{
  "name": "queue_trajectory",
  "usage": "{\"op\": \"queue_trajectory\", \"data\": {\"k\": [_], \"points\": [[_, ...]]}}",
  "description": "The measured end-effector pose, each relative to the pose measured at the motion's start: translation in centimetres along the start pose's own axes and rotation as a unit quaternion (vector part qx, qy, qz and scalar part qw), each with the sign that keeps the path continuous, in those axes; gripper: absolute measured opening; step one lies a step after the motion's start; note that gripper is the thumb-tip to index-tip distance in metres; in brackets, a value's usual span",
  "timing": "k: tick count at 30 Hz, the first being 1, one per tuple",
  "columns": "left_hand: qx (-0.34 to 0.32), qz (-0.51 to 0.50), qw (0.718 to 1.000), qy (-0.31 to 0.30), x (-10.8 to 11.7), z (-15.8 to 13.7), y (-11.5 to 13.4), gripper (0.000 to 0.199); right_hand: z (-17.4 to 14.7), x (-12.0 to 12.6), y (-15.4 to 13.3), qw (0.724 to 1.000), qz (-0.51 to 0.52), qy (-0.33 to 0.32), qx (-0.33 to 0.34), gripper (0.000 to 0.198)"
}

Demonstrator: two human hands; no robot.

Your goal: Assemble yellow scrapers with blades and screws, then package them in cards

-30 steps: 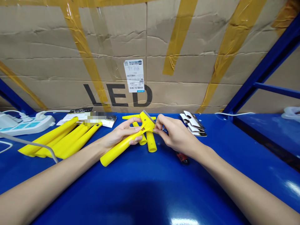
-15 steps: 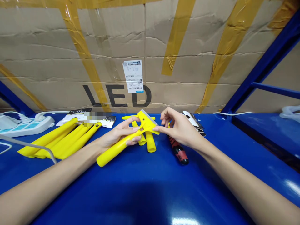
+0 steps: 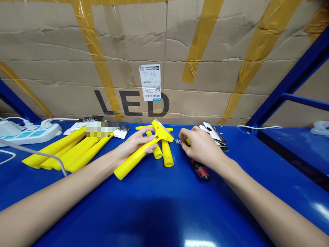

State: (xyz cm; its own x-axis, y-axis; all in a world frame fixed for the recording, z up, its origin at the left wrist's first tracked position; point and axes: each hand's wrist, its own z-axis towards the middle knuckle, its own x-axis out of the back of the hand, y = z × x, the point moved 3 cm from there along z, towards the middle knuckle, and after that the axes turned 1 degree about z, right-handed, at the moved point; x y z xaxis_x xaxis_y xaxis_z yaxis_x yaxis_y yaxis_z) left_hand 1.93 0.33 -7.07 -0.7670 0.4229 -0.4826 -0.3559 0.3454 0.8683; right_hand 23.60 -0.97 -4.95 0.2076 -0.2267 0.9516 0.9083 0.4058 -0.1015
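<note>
My left hand [image 3: 140,142] is closed around a yellow scraper [image 3: 133,158] by its neck. Its handle points down toward me, and a metal blade edge shows along its head. Two more yellow scrapers lie behind and beneath it, one with its handle [image 3: 168,156] toward me. My right hand [image 3: 200,144] is low over the table, fingers curled and thumb apart, with nothing visible between them. Small metal screws [image 3: 178,141] lie at its fingertips. Under that hand is a red and black screwdriver [image 3: 202,171], its front part hidden.
Several yellow scrapers [image 3: 69,151] with card labels lie at the left. Behind them is a white power strip [image 3: 38,133] with cables. White and black cards [image 3: 214,135] lie beyond my right hand. A large taped cardboard box [image 3: 205,96] stands along the back of the blue table [image 3: 144,212].
My right hand has left the scraper's head and moved right and down to the screws. My left hand keeps its hold on the scraper. The view has shifted slightly.
</note>
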Motion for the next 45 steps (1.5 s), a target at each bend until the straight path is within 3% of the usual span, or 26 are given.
{"op": "queue_trajectory", "data": {"k": [5,12,16,19,22,26,36,40,45], "points": [[-0.009,-0.001,1.0,-0.01,0.1,0.1,-0.2,0.026,0.0,-0.3,-1.4,0.991,-0.117,-0.067,0.022,0.016],[-0.014,-0.008,1.0,-0.011,-0.3,0.2,-0.2,0.027,0.0,-0.7,-0.9,0.994,-0.064,-0.08,-0.026,0.027],[0.003,0.007,1.0,-0.011,-0.5,-0.2,-0.1,0.027,0.0,-0.8,-0.8,0.996,-0.027,-0.082,-0.01,0.029],[0.021,0.015,1.0,-0.006,-0.6,-0.5,-0.1,0.025,-0.1,-0.5,-0.7,0.998,0.01,-0.051,0.02,0.026],[0.02,0.012,1.0,0.004,-0.7,-0.6,-0.1,0.025,0.0,0.2,-0.5,0.995,0.089,0.037,0.033,0.021],[0.012,0.011,1.0,-0.001,-1.0,-0.5,-0.1,0.025,0.1,0.8,-0.1,0.962,0.251,0.102,0.021,0.018],[0.029,0.01,0.999,-0.029,-1.3,-0.6,-0.4,0.03,0.2,0.9,-0.3,0.852,0.518,0.055,-0.054,0.012],[0.031,0.011,0.998,-0.051,-1.7,-0.8,-0.5,0.033,0.1,1.3,-1.2,0.841,0.536,0.08,-0.016,0.016],[0.048,0.018,0.996,-0.078,-2.2,-1.2,-0.7,0.034,0.1,1.2,-2.3,0.852,0.505,0.13,0.04,0.013]]}}
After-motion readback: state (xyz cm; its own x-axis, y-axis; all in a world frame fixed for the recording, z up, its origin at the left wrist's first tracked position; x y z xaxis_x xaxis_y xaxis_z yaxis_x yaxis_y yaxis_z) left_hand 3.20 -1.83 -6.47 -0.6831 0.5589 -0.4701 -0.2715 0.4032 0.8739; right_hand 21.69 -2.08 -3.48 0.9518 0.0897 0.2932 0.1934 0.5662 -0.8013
